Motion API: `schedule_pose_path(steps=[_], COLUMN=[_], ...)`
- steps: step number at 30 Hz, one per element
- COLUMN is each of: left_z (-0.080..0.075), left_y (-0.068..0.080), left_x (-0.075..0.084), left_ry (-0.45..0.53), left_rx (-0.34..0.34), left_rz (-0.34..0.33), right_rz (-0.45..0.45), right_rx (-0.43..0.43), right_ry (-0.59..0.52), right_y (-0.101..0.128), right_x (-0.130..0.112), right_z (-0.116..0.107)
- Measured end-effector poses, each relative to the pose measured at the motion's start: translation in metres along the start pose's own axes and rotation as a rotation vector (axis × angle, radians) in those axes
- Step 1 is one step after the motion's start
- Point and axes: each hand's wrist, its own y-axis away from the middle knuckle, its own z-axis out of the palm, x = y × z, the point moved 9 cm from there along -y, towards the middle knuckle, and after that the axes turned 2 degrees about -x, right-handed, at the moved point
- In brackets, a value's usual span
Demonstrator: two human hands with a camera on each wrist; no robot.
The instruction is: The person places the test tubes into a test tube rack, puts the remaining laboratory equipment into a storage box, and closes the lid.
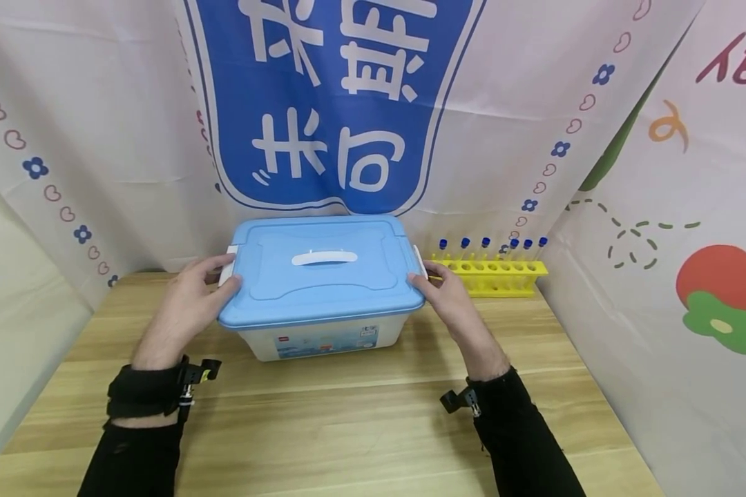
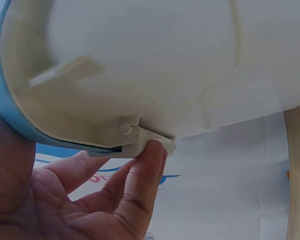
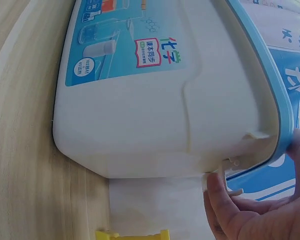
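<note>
A plastic storage box (image 1: 336,345) with a light blue lid (image 1: 286,283) and a white top handle (image 1: 324,257) stands upright on the table. At its left end my left hand (image 1: 189,300) rests its thumb on the lid's edge. Its fingertips curl up against the white left latch (image 2: 147,142), which juts out from the wall in the left wrist view. My right hand (image 1: 450,297) grips the other end likewise, thumb on the lid rim and fingers at the white right latch (image 1: 419,261). The lid sits on the box, and the contents are hidden.
A yellow test tube rack (image 1: 497,269) holding several blue-capped tubes stands just right of the box, close beyond my right hand. The wood-grain table (image 1: 323,428) extends in front. A printed white cloth (image 1: 149,138) hangs right behind the box.
</note>
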Motion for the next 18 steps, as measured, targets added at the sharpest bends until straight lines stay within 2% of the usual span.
schedule_pose_path(steps=[8,18], left_z=[0.0,0.0], left_y=[-0.007,-0.01], left_x=[-0.001,-0.002], left_ry=[0.022,0.027], left_rx=[0.02,0.055], left_rz=[-0.022,-0.009], right_rz=[-0.159,-0.249], right_rx=[0.095,0.14], right_ry=[0.112,0.272], right_y=[0.007,0.015], right_x=[-0.018,-0.031], right_z=[-0.005,-0.001])
